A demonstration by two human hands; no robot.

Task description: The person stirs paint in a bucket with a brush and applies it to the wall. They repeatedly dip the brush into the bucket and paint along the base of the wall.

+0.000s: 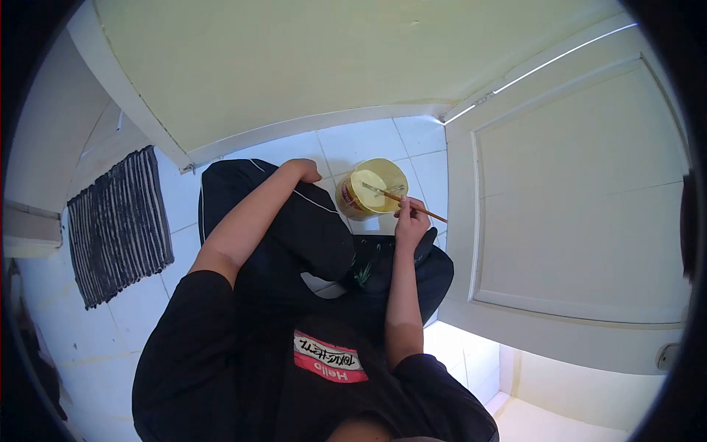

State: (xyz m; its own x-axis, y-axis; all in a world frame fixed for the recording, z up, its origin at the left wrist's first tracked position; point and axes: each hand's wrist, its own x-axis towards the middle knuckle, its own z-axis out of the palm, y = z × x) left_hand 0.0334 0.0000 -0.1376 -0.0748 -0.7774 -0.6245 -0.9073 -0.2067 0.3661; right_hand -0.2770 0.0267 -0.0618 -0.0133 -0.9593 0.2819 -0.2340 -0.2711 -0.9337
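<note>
My right hand point(412, 220) is closed round the wooden handle of a thin paintbrush point(431, 212). The brush slants down to the left, its bristle end inside a yellowish bucket point(346, 206). Pale yellow paint point(368, 179) shows inside the bucket, which stands upright on the white floor tiles. My left hand point(303, 170) rests at my left knee, to the left of the bucket and apart from it. Its fingers are mostly hidden, so their pose is unclear.
A pale yellow wall point(280, 66) with a white baseboard point(283, 131) lies ahead. A white panelled door point(582, 191) stands at the right. On the tiled floor point(132, 320) at the left lies a dark striped rug point(121, 225). My bent legs in dark trousers surround the bucket's near side.
</note>
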